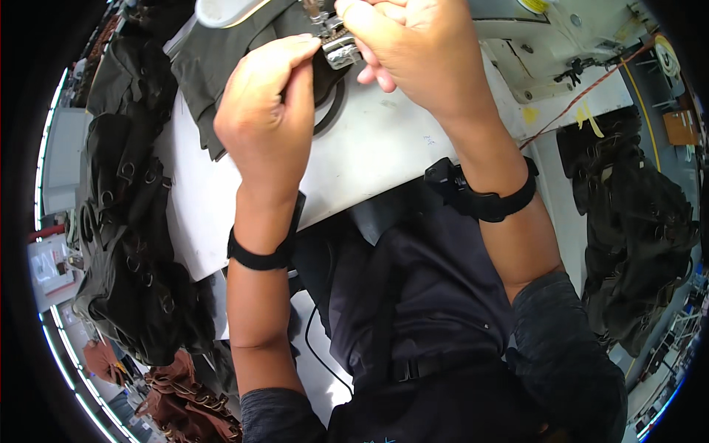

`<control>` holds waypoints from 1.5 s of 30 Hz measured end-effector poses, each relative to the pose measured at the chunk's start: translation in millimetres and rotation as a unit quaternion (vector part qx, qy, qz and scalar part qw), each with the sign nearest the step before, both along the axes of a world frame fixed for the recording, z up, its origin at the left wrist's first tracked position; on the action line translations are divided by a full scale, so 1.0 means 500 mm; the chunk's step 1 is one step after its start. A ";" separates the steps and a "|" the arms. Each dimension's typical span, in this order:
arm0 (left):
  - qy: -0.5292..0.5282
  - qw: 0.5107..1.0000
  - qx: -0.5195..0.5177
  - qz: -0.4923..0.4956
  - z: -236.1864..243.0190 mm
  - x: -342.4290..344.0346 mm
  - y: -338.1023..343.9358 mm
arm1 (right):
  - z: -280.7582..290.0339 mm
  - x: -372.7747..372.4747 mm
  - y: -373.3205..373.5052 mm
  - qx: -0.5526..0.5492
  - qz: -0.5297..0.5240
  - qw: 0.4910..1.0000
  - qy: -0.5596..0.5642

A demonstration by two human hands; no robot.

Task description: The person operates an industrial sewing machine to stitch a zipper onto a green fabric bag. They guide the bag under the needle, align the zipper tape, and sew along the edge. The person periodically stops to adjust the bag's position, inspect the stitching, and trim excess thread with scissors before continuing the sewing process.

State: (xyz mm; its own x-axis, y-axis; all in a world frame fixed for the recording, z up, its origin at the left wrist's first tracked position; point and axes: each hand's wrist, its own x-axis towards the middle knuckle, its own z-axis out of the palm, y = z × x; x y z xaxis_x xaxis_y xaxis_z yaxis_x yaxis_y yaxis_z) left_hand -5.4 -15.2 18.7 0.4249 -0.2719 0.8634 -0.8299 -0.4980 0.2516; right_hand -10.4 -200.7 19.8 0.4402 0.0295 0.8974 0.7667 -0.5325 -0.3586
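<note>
My left hand (269, 111) is raised over the white work table (369, 155), thumb and fingertips pinched beside the metal presser foot (341, 53) of a sewing machine. Whatever lies in that pinch is too small to make out. On the other side of the foot, my right hand (421, 55) is closed, fingers curled close to the needle area; its grip hides anything inside. Dark olive fabric (210, 81) lies on the table to the left of and behind my left hand. A dark curved strap or edge (332, 111) shows just below the foot.
Dark bags with metal rings (125, 221) are heaped along the table's left side. More dark bags (635, 236) hang or lie at the right. A red cord (576, 103) runs past the machine bed (517, 70). Reddish-brown bags (192, 399) lie lower left.
</note>
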 end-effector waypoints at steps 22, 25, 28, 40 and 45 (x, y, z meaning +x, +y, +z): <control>0.208 0.903 0.375 0.018 0.183 0.009 0.057 | 0.050 -0.045 0.026 0.317 0.109 0.872 0.356; 0.203 0.910 0.362 -0.016 0.173 0.011 0.057 | 0.050 -0.049 0.026 0.299 0.099 0.885 0.344; 0.068 0.888 0.449 -0.071 0.172 0.029 0.081 | 0.043 -0.047 0.031 0.249 0.080 0.921 0.288; 0.081 0.858 0.488 -0.134 0.178 0.067 0.101 | -0.017 -0.092 0.015 0.379 0.116 0.869 0.295; 0.384 0.847 0.344 -0.132 0.180 0.097 0.072 | -0.110 -0.162 -0.028 0.461 0.362 0.587 0.558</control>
